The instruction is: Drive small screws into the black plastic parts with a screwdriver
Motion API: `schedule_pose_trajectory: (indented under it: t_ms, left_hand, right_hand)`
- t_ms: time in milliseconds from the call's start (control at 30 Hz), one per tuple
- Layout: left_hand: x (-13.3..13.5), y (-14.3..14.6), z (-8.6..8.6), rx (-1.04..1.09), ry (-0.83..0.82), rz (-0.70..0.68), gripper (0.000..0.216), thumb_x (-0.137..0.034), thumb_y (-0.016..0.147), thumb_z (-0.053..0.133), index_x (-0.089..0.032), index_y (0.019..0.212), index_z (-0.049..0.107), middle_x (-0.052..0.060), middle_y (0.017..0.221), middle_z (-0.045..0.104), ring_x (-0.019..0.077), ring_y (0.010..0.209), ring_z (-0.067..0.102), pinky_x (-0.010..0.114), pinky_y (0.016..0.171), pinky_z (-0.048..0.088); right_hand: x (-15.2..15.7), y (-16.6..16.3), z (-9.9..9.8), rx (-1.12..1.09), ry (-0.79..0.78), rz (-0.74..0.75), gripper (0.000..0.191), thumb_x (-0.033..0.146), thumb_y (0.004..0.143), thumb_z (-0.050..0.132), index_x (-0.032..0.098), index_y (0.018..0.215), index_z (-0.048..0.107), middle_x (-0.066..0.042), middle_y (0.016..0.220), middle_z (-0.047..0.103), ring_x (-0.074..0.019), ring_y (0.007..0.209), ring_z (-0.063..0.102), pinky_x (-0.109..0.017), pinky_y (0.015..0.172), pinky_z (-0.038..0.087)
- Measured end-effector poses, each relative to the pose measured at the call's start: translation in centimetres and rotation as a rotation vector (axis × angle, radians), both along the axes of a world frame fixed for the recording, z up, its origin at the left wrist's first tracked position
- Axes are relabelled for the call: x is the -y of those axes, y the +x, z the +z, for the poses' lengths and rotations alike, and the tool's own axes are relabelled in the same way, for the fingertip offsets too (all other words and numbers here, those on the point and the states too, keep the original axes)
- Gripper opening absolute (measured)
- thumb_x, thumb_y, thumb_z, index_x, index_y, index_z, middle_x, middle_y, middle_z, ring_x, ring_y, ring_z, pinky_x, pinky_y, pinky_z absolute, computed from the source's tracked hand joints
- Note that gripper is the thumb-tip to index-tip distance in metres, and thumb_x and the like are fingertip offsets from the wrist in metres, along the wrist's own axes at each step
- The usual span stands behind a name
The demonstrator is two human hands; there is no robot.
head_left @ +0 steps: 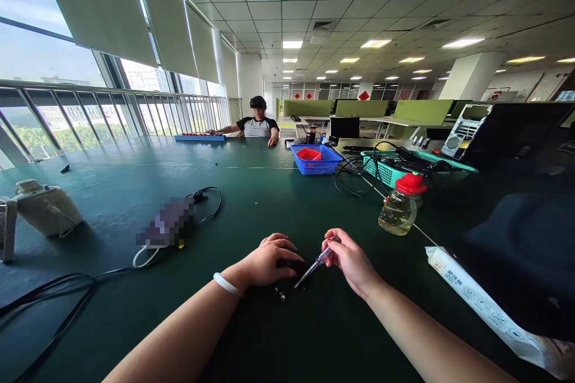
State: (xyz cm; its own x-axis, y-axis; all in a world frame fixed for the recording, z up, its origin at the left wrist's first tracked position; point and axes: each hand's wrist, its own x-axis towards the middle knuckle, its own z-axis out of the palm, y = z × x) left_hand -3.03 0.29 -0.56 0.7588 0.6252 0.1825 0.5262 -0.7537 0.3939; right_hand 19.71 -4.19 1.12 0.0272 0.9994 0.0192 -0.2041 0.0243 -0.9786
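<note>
Screwdriver (318, 262), head view: slants down between both hands, tip close above or touching the dark green table (251, 185), cannot tell which
Right hand (351, 261): fingers closed around the see-through handle
Left hand (271, 260): curled over a dark object (294, 264); cannot tell whether it grips
Small metal pieces (281, 294): on the table, left of the tip
Handling: probably light and stiff, handle perhaps slippery; best held there, off the shaft

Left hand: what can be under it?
Under the left hand, a dark object shows in part; the hand covers the rest, so its full shape cannot be seen.
</note>
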Motion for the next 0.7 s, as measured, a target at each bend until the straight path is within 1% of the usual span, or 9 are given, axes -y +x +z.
schedule_pose_trajectory:
  t_ms: [100, 200, 267, 333, 433, 533, 600, 700]
  left_hand:
    - [0.0, 0.1, 0.1, 0.02, 0.006, 0.077, 0.037, -0.041, 0.08, 0.075, -0.033, 0.115, 0.071, 0.002, 0.121, 0.067, 0.0293, 0.126, 0.049, 0.048, 0.11, 0.036]
    - [0.1, 0.2, 0.4, 0.018, 0.017, 0.151, 0.036, -0.041, 0.08, 0.074, -0.031, 0.114, 0.072, 0.003, 0.12, 0.068, 0.029, 0.124, 0.051, 0.047, 0.108, 0.038]
    - [0.2, 0.1, 0.6, 0.011, 0.019, 0.165, 0.04, -0.042, 0.078, 0.075, -0.031, 0.116, 0.071, 0.004, 0.121, 0.067, 0.0298, 0.125, 0.05, 0.048, 0.109, 0.037]
    - [0.3, 0.1, 0.7, 0.006, 0.019, 0.162, 0.044, -0.044, 0.076, 0.076, -0.03, 0.118, 0.07, 0.005, 0.123, 0.067, 0.0307, 0.126, 0.049, 0.049, 0.11, 0.037]
    - [0.4, 0.2, 0.8, -0.002, 0.017, 0.167, 0.044, -0.044, 0.076, 0.077, -0.03, 0.116, 0.071, 0.006, 0.124, 0.066, 0.0317, 0.126, 0.049, 0.051, 0.109, 0.037]
    - [0.4, 0.2, 0.8, -0.005, 0.024, 0.181, 0.042, -0.044, 0.075, 0.078, -0.029, 0.114, 0.072, 0.006, 0.124, 0.066, 0.0321, 0.127, 0.048, 0.051, 0.108, 0.038]
    - [0.4, 0.3, 0.7, -0.004, 0.033, 0.183, 0.043, -0.045, 0.075, 0.078, -0.028, 0.113, 0.072, 0.006, 0.123, 0.067, 0.0323, 0.127, 0.048, 0.052, 0.108, 0.038]
    - [0.3, 0.3, 0.7, -0.004, 0.035, 0.181, 0.044, -0.048, 0.074, 0.078, -0.027, 0.112, 0.072, 0.007, 0.123, 0.067, 0.0325, 0.127, 0.048, 0.051, 0.108, 0.039]
  right_hand:
    - [0.1, 0.0, 0.0, 0.084, 0.139, -0.036, 0.031, 0.043, 0.076, 0.064, 0.021, 0.09, 0.048, 0.004, 0.067, 0.06, -0.011, 0.049, 0.053, -0.028, 0.054, 0.045]
    - [0.3, 0.3, 0.0, 0.217, 0.358, -0.161, 0.03, 0.047, 0.086, 0.06, 0.022, 0.099, 0.049, 0.004, 0.07, 0.059, -0.0119, 0.051, 0.055, -0.029, 0.054, 0.048]
    - [0.6, 0.5, 0.0, 0.314, 0.503, -0.238, 0.027, 0.044, 0.091, 0.057, 0.022, 0.105, 0.048, 0.003, 0.073, 0.059, -0.0125, 0.055, 0.057, -0.029, 0.055, 0.05]
    - [1.0, 0.7, 0.0, 0.413, 0.636, -0.274, 0.022, 0.039, 0.096, 0.053, 0.023, 0.11, 0.048, 0.001, 0.079, 0.06, -0.0128, 0.059, 0.059, -0.028, 0.056, 0.052]
    - [1.6, 0.8, 0.1, 0.593, 0.821, -0.279, 0.017, 0.029, 0.098, 0.05, 0.023, 0.113, 0.048, -0.003, 0.085, 0.061, -0.0141, 0.067, 0.063, -0.029, 0.061, 0.055]
    - [2.0, 0.6, 0.3, 0.745, 0.998, -0.266, 0.018, 0.023, 0.098, 0.05, 0.023, 0.116, 0.049, -0.004, 0.087, 0.062, -0.0157, 0.073, 0.065, -0.03, 0.068, 0.057]
    - [2.3, 0.4, 0.5, 0.798, 1.076, -0.243, 0.019, 0.02, 0.098, 0.05, 0.023, 0.117, 0.048, -0.004, 0.087, 0.063, -0.0162, 0.074, 0.065, -0.03, 0.069, 0.058]
    - [2.4, 0.2, 0.8, 0.833, 1.128, -0.199, 0.019, 0.018, 0.098, 0.048, 0.023, 0.116, 0.048, -0.004, 0.088, 0.064, -0.0171, 0.076, 0.066, -0.03, 0.069, 0.058]
